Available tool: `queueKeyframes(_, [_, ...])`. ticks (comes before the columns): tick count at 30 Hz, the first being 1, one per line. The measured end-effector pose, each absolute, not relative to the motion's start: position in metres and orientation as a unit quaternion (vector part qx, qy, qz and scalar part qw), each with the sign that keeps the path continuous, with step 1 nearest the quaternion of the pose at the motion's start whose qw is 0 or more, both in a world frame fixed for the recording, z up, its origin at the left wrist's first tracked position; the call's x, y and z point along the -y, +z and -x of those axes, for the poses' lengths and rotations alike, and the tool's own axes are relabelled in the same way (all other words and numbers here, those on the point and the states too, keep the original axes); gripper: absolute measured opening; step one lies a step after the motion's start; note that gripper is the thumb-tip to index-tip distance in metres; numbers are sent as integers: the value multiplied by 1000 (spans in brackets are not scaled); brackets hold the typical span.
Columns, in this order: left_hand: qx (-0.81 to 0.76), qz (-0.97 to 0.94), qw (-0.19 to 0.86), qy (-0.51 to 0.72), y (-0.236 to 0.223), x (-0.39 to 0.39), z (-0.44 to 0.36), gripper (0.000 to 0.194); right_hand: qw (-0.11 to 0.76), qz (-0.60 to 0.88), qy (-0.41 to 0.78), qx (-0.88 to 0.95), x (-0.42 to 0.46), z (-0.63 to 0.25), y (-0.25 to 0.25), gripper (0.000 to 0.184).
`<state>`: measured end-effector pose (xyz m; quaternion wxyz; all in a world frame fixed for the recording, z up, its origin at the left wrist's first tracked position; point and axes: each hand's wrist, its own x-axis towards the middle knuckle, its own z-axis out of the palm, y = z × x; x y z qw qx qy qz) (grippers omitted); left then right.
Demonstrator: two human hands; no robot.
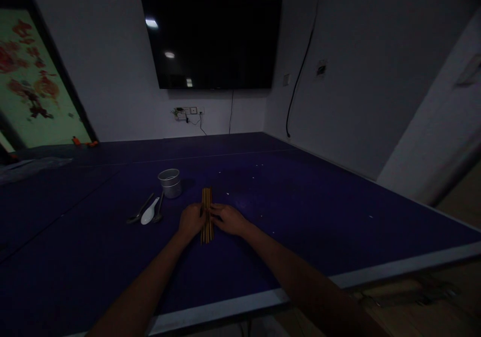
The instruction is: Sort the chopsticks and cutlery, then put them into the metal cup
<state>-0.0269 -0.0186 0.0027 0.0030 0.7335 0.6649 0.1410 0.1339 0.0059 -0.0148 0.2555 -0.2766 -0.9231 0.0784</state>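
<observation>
A bundle of wooden chopsticks [206, 199] lies on the dark blue table [300, 216], pointing away from me. My left hand [191, 220] presses against the bundle's left side, fingers curled onto it. My right hand [228, 218] presses against its right side, fingertips on the sticks. The two hands squeeze the bundle between them near its middle. Its far end sticks out beyond my fingers and its near end shows below them.
A small metal cup [170, 182] stands just left of the bundle's far end. Two metal spoons [140, 210] and a white ceramic spoon [149, 211] lie left of my left hand. A dark wall screen [212, 38] hangs ahead. The table's white front edge [233, 307] runs near me.
</observation>
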Motion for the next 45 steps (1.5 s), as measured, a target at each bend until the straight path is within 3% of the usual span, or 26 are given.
queueKeyframes(16, [-694, -710, -8, 120, 6, 17, 24, 31, 271, 268, 88, 920, -15, -135, -21, 33])
queueKeyframes(45, [-669, -710, 31, 217, 1, 16, 27, 29, 274, 273, 74, 919, -8, -134, -14, 29])
